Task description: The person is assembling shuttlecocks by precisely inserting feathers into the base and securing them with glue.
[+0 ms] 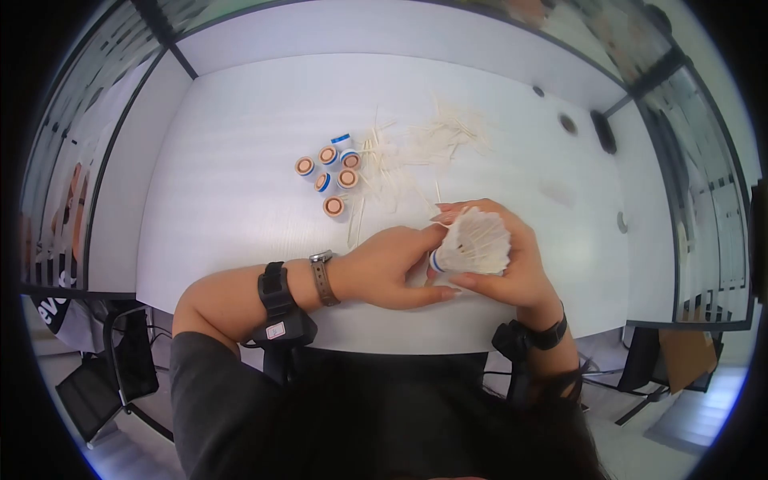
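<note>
A white feather shuttlecock [478,242] with a blue band at its base is held over the front of the white desk, its base tilted toward the left. My right hand [524,256] is closed around the feather skirt from the right, thumb below and fingers behind. From the left, my left hand [392,268] reaches to the base end, fingers curled against the shuttlecock and partly hidden, with its thumb stretched underneath. Beyond my left hand stand several shuttlecock heads [334,206] with blue bands and tan round faces; one lies on its side.
Thin pale feather shafts [448,132] are strewn over the middle of the white desk [240,112]. Low partitions [400,32] enclose its back and sides. Dark round fittings [568,123] sit at the back right. Chairs [120,376] stand on the floor to the left and right.
</note>
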`<state>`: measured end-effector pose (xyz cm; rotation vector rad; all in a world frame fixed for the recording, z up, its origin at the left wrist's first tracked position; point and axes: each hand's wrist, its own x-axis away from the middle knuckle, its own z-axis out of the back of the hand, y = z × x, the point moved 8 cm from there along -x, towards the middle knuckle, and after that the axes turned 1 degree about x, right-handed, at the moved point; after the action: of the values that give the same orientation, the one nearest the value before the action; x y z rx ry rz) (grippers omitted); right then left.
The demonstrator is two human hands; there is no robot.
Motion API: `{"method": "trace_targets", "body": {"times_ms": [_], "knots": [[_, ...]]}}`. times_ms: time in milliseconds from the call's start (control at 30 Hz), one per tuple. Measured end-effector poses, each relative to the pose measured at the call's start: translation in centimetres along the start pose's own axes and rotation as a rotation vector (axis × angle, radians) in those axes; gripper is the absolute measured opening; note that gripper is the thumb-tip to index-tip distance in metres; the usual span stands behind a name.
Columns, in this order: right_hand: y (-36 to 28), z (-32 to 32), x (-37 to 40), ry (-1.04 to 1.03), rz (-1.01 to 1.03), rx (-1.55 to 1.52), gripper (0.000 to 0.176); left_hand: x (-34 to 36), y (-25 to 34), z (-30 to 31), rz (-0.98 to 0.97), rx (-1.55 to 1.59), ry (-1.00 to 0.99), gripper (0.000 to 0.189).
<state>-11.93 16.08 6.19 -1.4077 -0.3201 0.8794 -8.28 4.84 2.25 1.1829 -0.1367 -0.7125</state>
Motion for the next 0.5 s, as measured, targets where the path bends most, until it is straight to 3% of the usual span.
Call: {"method": "trace_targets", "body": {"times_ms": [67,200,300,500], "knots": [[-0.5,1.2,0.0,0.114,-0.004,-0.113,0.052,0.1,0.2,0.1,0.118,0.003,-0.041,0.061],[-1.2,6.0,0.9,0.431,0.105,-0.108,0.049,0.3,0.2,0.2,0.039,-0.024,0.013,0.060],[0.1,11.5,2.6,0.712,0.060,0.193,0.047,0.4,0.2,0.2,0.034,-0.011,0.034,0.057],[-0.8,16.0,4.3,1.010,0.079,0.518,0.046,0.5,0.5,-0.2,-0.050,-0.152,0.026,0.044]]}}
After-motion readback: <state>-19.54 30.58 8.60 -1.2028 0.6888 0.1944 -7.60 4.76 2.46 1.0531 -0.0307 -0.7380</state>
